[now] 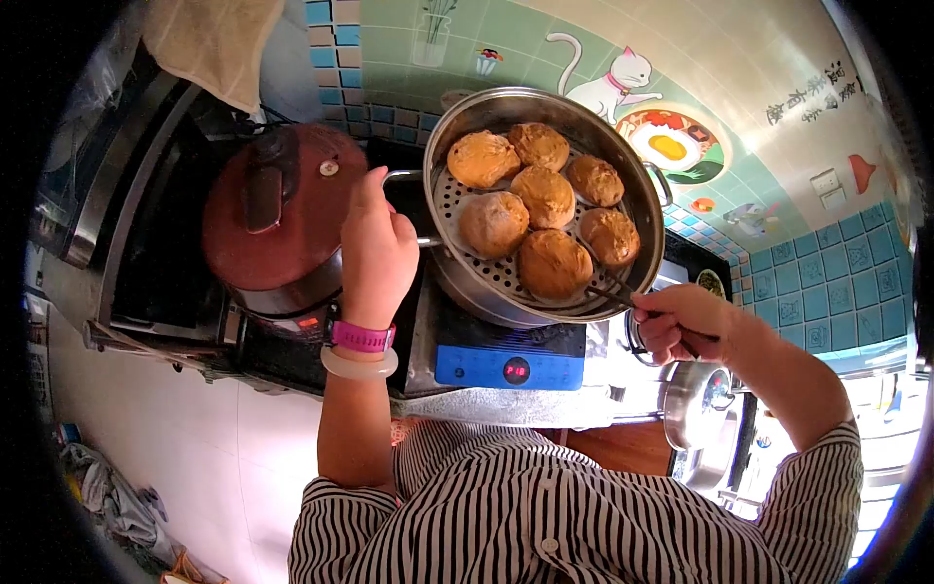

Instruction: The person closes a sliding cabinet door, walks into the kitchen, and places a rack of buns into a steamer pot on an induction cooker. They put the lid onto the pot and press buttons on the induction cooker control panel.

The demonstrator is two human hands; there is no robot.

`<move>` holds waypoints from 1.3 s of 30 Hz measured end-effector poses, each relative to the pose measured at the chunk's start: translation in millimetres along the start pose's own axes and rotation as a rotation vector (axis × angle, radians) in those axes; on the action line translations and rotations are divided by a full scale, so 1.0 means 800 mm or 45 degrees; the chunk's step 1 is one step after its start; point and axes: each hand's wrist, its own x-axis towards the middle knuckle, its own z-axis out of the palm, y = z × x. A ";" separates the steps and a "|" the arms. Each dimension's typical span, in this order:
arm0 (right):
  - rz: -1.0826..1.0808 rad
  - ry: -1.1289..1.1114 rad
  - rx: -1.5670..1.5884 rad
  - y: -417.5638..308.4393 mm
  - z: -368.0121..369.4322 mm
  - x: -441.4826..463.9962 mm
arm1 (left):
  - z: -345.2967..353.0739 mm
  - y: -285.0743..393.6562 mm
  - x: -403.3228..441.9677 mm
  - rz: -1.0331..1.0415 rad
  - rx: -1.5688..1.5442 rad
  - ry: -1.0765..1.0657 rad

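Note:
A steel steamer basket (501, 275) with a perforated floor holds several round brown buns (543, 197). It sits tilted towards me on a steel pot (477, 292). My left hand (377, 248) is closed around the looped metal handle (426, 239) on the basket's left side. At the lower right rim, my right hand (686, 319) grips dark chopsticks (611, 294). Their tips reach over the rim, close beside the lowest bun (555, 265); I cannot tell whether they touch it.
A red-lidded electric cooker (277, 209) stands just left of the pot. Beneath the pot is an induction cooker with a blue panel (511, 369). A steel lid (696, 404) lies to the right, and a tiled wall (525, 44) rises behind.

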 end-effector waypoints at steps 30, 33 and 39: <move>-0.229 0.426 -0.699 0.053 -0.064 -0.171 | -0.005 0.008 -0.023 0.024 0.048 -0.034; -0.625 0.373 -0.274 0.121 -0.094 -0.133 | -0.011 0.020 -0.032 0.002 0.051 -0.068; -0.867 0.336 0.267 0.248 -0.090 -0.038 | -0.011 0.012 -0.028 0.066 0.056 -0.087</move>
